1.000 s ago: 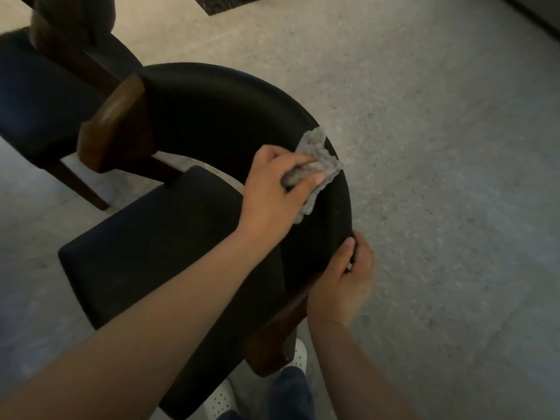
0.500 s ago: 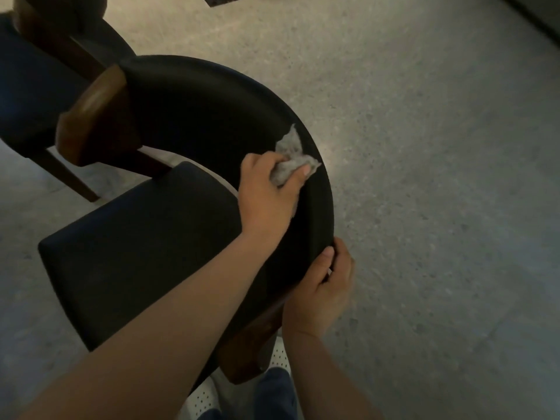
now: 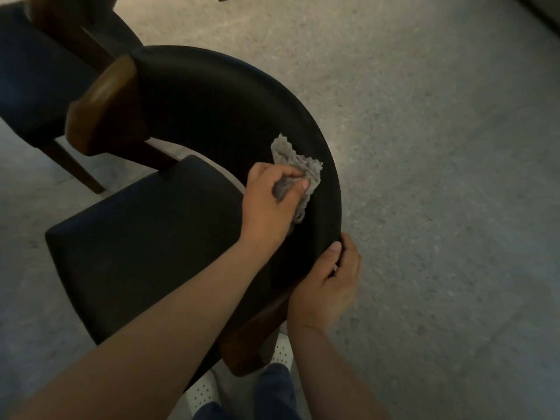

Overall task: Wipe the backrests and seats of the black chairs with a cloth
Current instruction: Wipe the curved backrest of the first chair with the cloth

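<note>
Grey and limp, the cloth (image 3: 298, 168) is bunching in our left hand (image 3: 269, 204), whose fingers are curling round it and pressing it to the black backrest (image 3: 212, 110). Our right hand (image 3: 327, 286), just nearer us, is gripping the backrest's rim. We are judging the cloth light, soft, best held wadded.

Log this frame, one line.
step: backrest wipe | left hand: grips cloth against backrest inner face | right hand: grips backrest rim

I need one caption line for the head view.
Left hand presses a grey cloth on the black backrest; right hand grips its rim.
</note>
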Motion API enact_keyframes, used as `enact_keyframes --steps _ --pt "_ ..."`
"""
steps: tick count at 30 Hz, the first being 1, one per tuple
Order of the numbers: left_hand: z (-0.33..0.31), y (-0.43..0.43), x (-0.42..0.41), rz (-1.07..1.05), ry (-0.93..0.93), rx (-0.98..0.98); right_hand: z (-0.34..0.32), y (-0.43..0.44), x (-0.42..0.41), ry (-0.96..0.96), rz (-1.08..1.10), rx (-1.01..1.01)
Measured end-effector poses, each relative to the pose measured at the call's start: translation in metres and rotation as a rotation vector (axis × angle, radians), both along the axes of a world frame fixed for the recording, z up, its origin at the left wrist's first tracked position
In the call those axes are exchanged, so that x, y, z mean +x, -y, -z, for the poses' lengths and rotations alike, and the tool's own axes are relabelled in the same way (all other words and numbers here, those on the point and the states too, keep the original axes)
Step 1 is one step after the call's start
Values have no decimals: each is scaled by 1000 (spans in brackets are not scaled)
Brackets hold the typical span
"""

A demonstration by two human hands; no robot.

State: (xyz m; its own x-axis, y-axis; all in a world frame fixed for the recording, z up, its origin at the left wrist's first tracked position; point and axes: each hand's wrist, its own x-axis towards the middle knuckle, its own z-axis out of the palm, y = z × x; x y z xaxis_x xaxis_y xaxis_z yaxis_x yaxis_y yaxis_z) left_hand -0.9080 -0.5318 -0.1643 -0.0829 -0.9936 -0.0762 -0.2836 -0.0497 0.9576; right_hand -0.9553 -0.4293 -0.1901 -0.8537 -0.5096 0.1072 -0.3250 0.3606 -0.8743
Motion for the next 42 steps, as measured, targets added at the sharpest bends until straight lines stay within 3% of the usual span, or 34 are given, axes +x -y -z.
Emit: enact_keyframes --steps 6,10,15,18,25,32,37,42 --pt "24 4 26 -12 178 134 -6 -6 -11 111 -84 60" --pt "43 -4 41 -52 176 263 -25 19 -34 164 -139 84" --pt "34 -15 39 -135 30 91 -27 55 -42 94 -259 161" --pt "28 -12 35 -79 -1 13 -25 52 -42 73 -247 153" --pt "53 -3 24 -116 16 264 -27 51 -40 27 -246 174" --pt "78 3 42 -219 157 359 -26 51 -41 32 -240 188" --pt "86 3 46 -233 107 295 -26 52 -41 24 -241 170" --pt "108 3 38 -240 109 462 -23 51 -41 3 -240 171"
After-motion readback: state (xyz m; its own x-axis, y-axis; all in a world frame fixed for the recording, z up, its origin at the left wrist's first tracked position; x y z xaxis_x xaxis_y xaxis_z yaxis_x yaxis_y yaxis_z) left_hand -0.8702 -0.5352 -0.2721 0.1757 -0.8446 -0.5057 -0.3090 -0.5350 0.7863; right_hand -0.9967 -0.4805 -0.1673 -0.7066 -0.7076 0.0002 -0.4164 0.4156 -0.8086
